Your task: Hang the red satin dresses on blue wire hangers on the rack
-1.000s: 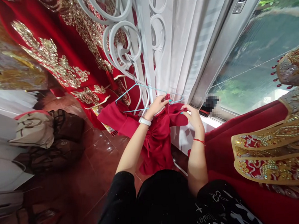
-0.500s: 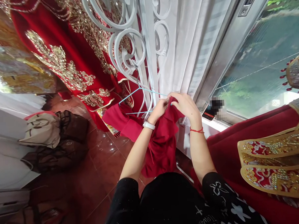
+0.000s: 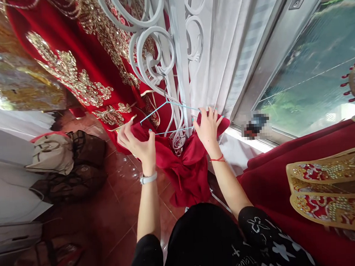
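Observation:
A red garment (image 3: 195, 183) with a gathered, bow-like front hangs from a thin light-blue hanger (image 3: 154, 112). The hanger's metal hook is up against white scrollwork. My left hand (image 3: 139, 145), with a pale band at the wrist, lies over the garment's left shoulder, thumb and fingers apart. On the opposite shoulder rests my right hand (image 3: 207, 129), its fingers spread over the cloth near the hanger's right end. Both hands touch the fabric without gripping it. Parts of the shoulders are hidden under them.
White metal scrollwork (image 3: 157, 50) stands in front, with a white curtain (image 3: 220, 47) beside it. Red clothing with gold beading (image 3: 73, 75) hangs at left. Bags (image 3: 52, 153) sit on the red tiled floor (image 3: 121, 191). More red-and-gold clothing (image 3: 322, 173) is at right, near a window (image 3: 312, 86).
My left hand has moved from the right shoulder across to the left one. My right hand has loosened its pinch and spread its fingers. The garment's front now lies more evenly on the hanger.

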Motion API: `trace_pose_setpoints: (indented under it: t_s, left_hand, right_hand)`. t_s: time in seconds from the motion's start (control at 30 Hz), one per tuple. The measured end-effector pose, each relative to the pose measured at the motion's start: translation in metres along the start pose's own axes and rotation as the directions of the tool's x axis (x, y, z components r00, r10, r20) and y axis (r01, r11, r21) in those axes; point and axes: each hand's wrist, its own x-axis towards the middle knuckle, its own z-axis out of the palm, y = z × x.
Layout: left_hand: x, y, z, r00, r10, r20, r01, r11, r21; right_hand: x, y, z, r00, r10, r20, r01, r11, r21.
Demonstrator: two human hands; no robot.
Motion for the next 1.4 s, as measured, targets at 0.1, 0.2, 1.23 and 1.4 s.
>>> trace_pose_setpoints:
  t_s: [0.1, 0.2, 1.23, 1.4]
  left_hand:
    - [0.018, -0.023, 0.007, 0.996, 0.036, 0.075, -0.046, 0.99, 0.132]
    - [0.024, -0.037, 0.015, 0.988, 0.071, 0.134, -0.091, 0.985, 0.147]
    - [0.029, -0.023, -0.01, 0.95, 0.039, 0.309, -0.164, 0.907, 0.388]
    - [0.032, -0.024, -0.016, 0.951, 0.04, 0.307, -0.159, 0.913, 0.375]
  right_hand:
    - [0.008, 0.0, 0.013, 0.998, 0.008, -0.064, -0.011, 0.999, -0.047]
    - [0.012, 0.007, 0.012, 0.997, -0.032, -0.075, 0.028, 0.998, -0.056]
    - [0.027, -0.019, -0.056, 0.939, 0.033, 0.343, 0.15, 0.858, -0.492]
    - [0.036, -0.012, -0.061, 0.946, 0.029, 0.324, 0.115, 0.902, -0.416]
